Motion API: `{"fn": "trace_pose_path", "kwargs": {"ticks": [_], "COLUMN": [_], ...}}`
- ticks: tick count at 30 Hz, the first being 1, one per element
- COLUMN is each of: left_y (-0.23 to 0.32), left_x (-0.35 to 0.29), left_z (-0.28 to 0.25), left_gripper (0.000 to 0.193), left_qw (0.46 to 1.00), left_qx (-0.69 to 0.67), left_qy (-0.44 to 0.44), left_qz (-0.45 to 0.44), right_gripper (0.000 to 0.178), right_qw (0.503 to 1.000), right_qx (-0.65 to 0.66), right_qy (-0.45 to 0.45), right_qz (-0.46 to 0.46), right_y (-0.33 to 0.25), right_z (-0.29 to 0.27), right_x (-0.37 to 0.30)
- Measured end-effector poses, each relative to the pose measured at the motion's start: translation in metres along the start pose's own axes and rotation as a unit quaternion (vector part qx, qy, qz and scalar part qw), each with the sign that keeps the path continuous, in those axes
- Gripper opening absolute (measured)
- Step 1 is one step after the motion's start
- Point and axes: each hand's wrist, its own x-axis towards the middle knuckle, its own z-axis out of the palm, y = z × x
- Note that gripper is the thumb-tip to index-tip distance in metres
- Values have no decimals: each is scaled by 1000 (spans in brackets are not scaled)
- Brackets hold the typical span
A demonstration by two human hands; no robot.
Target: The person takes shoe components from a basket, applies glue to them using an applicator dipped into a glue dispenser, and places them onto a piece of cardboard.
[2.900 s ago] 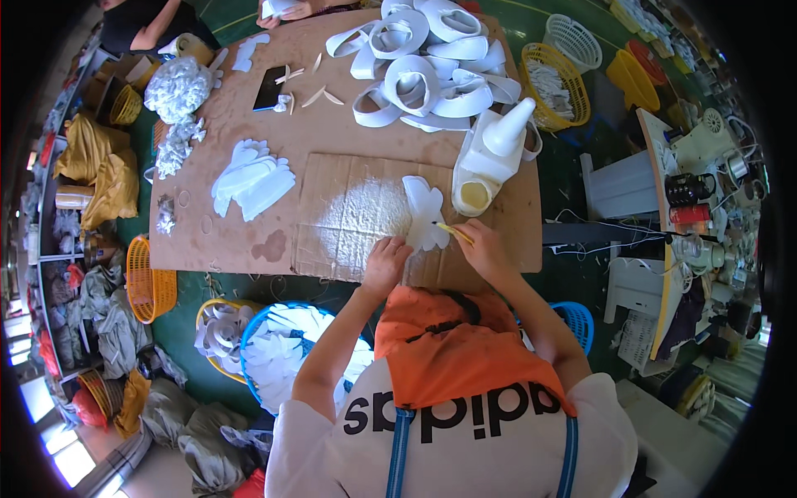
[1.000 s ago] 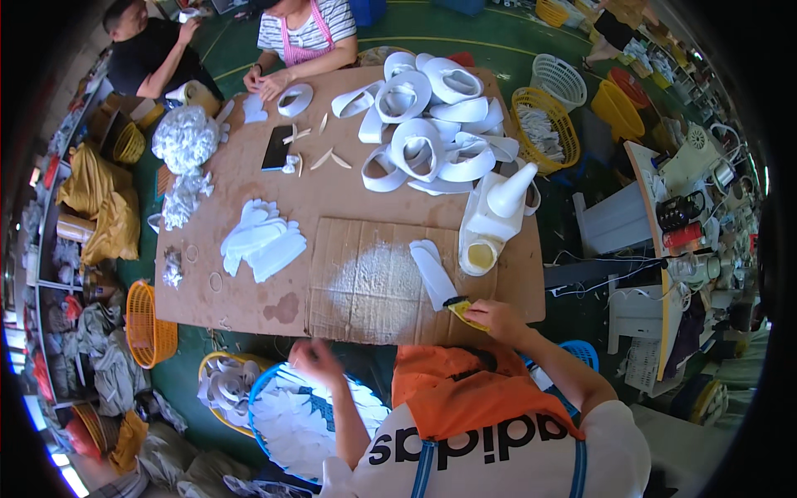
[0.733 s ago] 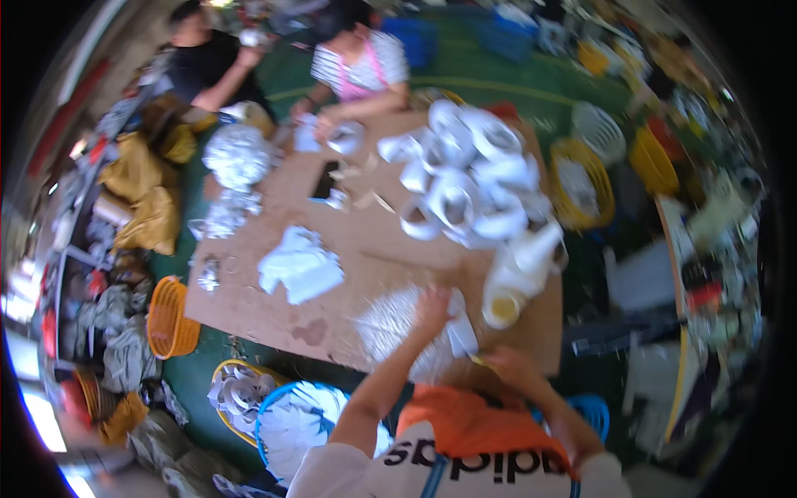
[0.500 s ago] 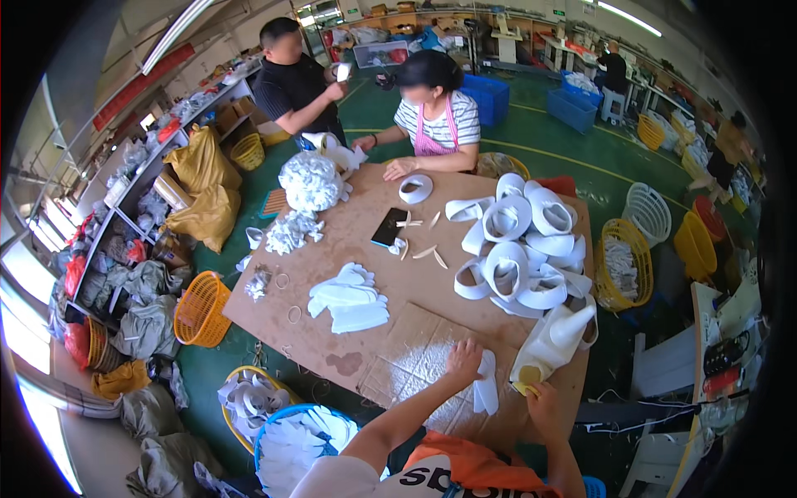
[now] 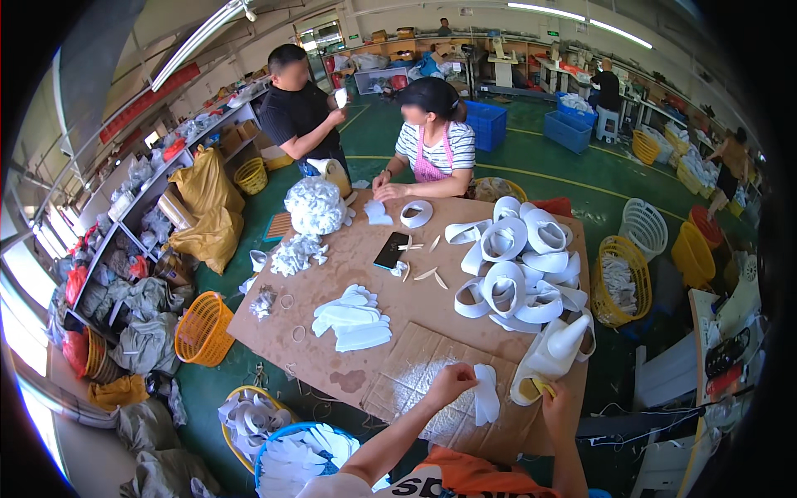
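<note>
A white insole-shaped piece [image 5: 486, 395] lies lengthwise on a flattened cardboard sheet [image 5: 415, 339] dusted with white flecks. At its left edge my left hand [image 5: 453, 383] has its fingers bent and drawn together; what is between the fingertips, if anything, is too small to make out. Farther right, my right hand [image 5: 558, 400] pinches a small flat yellow applicator [image 5: 545, 387]. It is at the mouth of a cut-open whitish plastic container [image 5: 531, 365] with something yellowish inside. A white cone-tipped bottle [image 5: 566, 339] rests against that container.
A heap of curved white pieces [image 5: 506, 274] fills the table's right side. Stacked white insole shapes [image 5: 353, 319], a black phone [image 5: 391, 251] and a fluffy white bundle [image 5: 315, 203] lie farther left. A seated co-worker [image 5: 432, 153] faces the far edge; baskets [image 5: 204, 329] surround the table.
My left hand has gone from resting flat by the insole-shaped piece to drawn-together fingers, slightly leftward. My right hand has shifted slightly right with the applicator. The seated co-worker's hands have come together.
</note>
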Motion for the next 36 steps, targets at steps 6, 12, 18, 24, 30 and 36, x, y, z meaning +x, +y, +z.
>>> {"fn": "trace_pose_path", "kwargs": {"ticks": [6,12,18,24,30,36], "left_y": [-39,-103,-121,-113,-104,-87], "left_x": [-56,-75,-68,-65,-65,-66], "left_z": [25,47,44,42,39,37], "left_gripper": [10,14,15,28,39,33], "left_qw": [880,844,847,841,859,881], "left_qx": [267,392,411,433,439,418], "left_qy": [207,179,169,258,205,174], "left_qz": [333,318,291,198,162,141], "right_gripper": [20,16,17,18,16,15], "right_qw": [994,950,983,887,950,975], "right_qx": [-101,43,38,94,49,40], "right_qy": [-9,-278,-41,-412,-181,-179], "right_qz": [31,-132,-174,-187,-249,-126], "right_y": [-26,-18,-21,-14,-28,-14], "right_z": [-8,74,127,87,110,72], "right_x": [-22,-9,35,-1,16,-24]}}
